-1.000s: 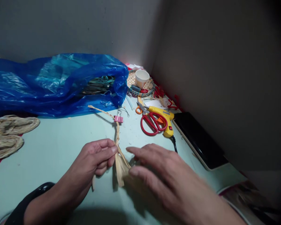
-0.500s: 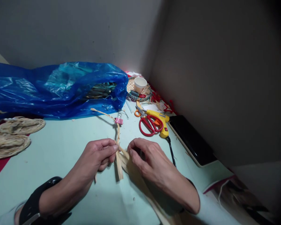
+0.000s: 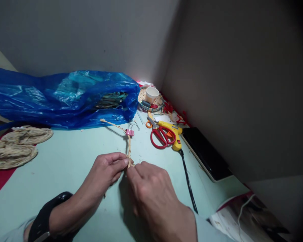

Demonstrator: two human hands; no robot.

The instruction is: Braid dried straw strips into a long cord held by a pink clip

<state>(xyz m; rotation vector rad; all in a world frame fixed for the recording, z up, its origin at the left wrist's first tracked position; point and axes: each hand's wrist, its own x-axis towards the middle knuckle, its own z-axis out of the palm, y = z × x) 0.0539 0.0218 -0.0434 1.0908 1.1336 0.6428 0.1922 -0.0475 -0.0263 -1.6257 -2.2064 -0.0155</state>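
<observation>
A thin pale braid point(image 3: 129, 144) of flat plant-fibre strips runs toward me from a pink binder clip point(image 3: 129, 132), its loose far end reaching up and left. My left hand point(image 3: 110, 167) pinches the near end of the braid between thumb and forefinger. Close against it on the right, my right hand point(image 3: 147, 188) is closed on the strips just below that pinch. Most of the loose strips are hidden beneath the right hand.
Behind lies a blue plastic bag point(image 3: 65, 101) of dark strands. Red-handled scissors point(image 3: 163, 137), a yellow glue gun point(image 3: 175, 134) and a black tablet-like device point(image 3: 207, 154) are on the right. Woven soles point(image 3: 17, 153) lie left; a basket point(image 3: 156, 106) holds a paper cup point(image 3: 152, 94).
My right hand has moved down and left, across the strips and up against my left hand. The spread strips are now mostly covered. My left hand keeps its pinch.
</observation>
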